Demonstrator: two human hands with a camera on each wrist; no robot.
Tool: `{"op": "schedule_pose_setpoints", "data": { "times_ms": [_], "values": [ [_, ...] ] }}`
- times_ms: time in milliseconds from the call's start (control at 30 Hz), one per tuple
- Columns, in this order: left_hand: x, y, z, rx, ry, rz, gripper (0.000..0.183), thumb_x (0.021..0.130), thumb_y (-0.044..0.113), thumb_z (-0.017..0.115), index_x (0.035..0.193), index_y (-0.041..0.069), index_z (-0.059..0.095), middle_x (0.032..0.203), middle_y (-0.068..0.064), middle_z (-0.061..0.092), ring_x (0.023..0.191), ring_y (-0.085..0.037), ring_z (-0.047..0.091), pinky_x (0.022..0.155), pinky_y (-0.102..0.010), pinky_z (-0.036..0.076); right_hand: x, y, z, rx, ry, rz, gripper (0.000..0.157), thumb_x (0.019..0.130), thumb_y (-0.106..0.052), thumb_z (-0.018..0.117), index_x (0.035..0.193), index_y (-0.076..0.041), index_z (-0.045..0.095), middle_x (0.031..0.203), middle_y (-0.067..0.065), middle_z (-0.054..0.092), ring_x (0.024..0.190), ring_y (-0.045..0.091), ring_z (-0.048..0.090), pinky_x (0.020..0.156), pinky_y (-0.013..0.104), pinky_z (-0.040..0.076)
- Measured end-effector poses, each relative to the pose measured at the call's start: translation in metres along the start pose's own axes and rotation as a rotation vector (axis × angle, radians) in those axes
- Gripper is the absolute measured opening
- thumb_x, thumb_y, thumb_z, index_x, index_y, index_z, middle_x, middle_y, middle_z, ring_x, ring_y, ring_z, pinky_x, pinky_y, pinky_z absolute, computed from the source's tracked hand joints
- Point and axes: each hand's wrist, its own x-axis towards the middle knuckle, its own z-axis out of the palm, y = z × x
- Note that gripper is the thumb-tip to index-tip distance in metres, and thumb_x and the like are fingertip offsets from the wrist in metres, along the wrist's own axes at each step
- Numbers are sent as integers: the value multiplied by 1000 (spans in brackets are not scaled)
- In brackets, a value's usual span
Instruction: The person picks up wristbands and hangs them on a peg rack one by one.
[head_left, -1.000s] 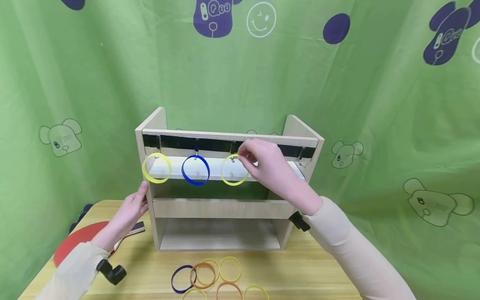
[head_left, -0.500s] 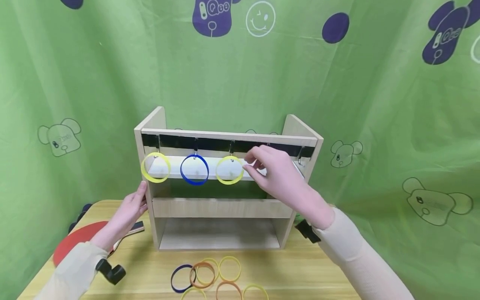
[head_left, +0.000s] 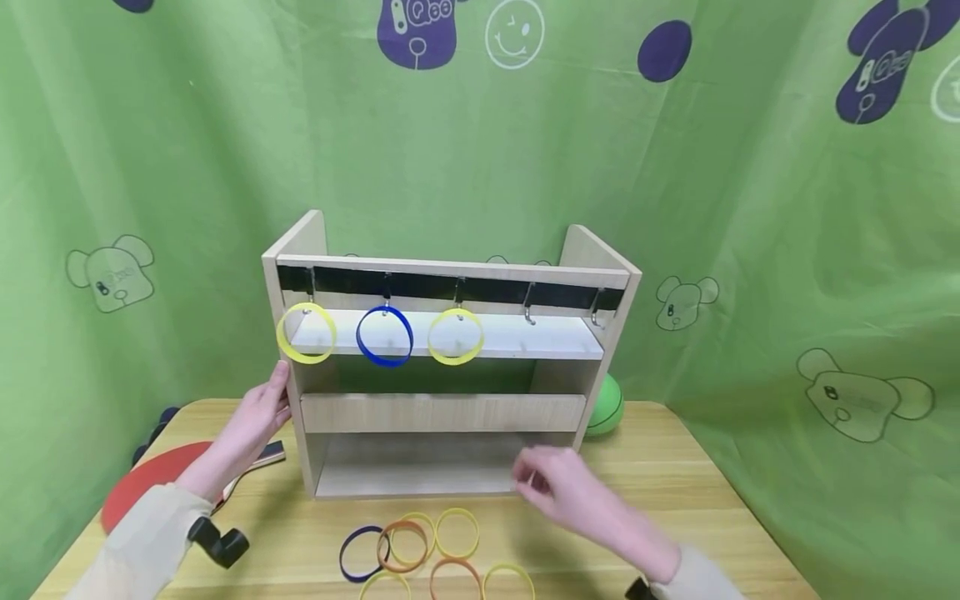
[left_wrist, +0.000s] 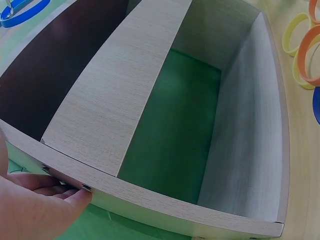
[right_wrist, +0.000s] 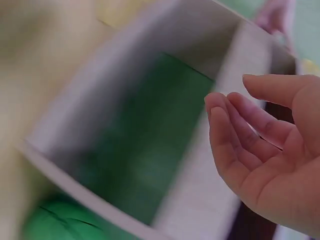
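Note:
A pale wooden rack carries metal hooks along a black strip. From three hooks hang a yellow wristband, a blue wristband and another yellow wristband. The two hooks to the right, including one hook, are bare. My left hand rests against the rack's left side panel; in the left wrist view its fingers touch the panel's outer face. Low before the rack's right part is my right hand, fingers loosely bent; the right wrist view shows nothing between thumb and fingers.
Several wristbands lie on the table in front, among them a dark blue wristband, an orange wristband and a yellow wristband. A red table tennis bat lies at left. A green ball sits behind the rack's right side.
My right hand has let go of the third wristband, a yellow one, which stays on its hook, and has dropped down toward the table. My left hand stays at the rack's side.

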Motion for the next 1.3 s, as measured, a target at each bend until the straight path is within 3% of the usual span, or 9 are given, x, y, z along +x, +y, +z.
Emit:
{"op": "schedule_pose_setpoints", "data": {
  "times_ms": [200, 400, 900, 1100, 1300],
  "values": [
    [0, -1, 0, -8, 1, 2, 88, 103, 58, 18, 153, -12, -2, 161, -33, -2, 152, -48, 5, 125, -52, 11, -36, 31, 50, 63, -100, 47, 14, 86, -2, 70, 77, -11, 65, 70, -3, 69, 64, -9, 55, 54, 8, 52],
    [-1, 0, 0, 9, -1, -14, 90, 102, 61, 17, 153, -10, -4, 162, -32, -4, 152, -47, 4, 126, -52, 11, -55, 43, 72, 130, -184, 104, 13, 88, -5, 68, 76, -11, 67, 67, -7, 66, 61, -12, 47, 51, 8, 48],
    [-2, 0, -1, 24, 9, -20, 90, 102, 61, 17, 153, -10, -4, 162, -33, -3, 152, -47, 5, 126, -52, 11, -60, 44, 82, 143, -291, 151, 16, 85, -10, 75, 74, -13, 64, 66, -13, 57, 61, -11, 41, 52, 8, 44],
    [-2, 0, 0, 11, 0, -18, 90, 102, 61, 17, 153, -10, -6, 161, -33, -5, 151, -48, 3, 127, -53, 10, -61, 43, 81, 121, -264, 103, 14, 86, -8, 74, 75, -14, 66, 67, -12, 60, 61, -12, 41, 52, 8, 44],
    [-2, -1, 0, 11, 2, -15, 88, 103, 59, 16, 153, -11, -5, 161, -33, -4, 151, -48, 4, 126, -53, 11, -59, 38, 72, 152, -221, 118, 10, 87, -4, 70, 79, -10, 67, 71, -5, 68, 65, -11, 50, 55, 9, 50]
  ]
}}
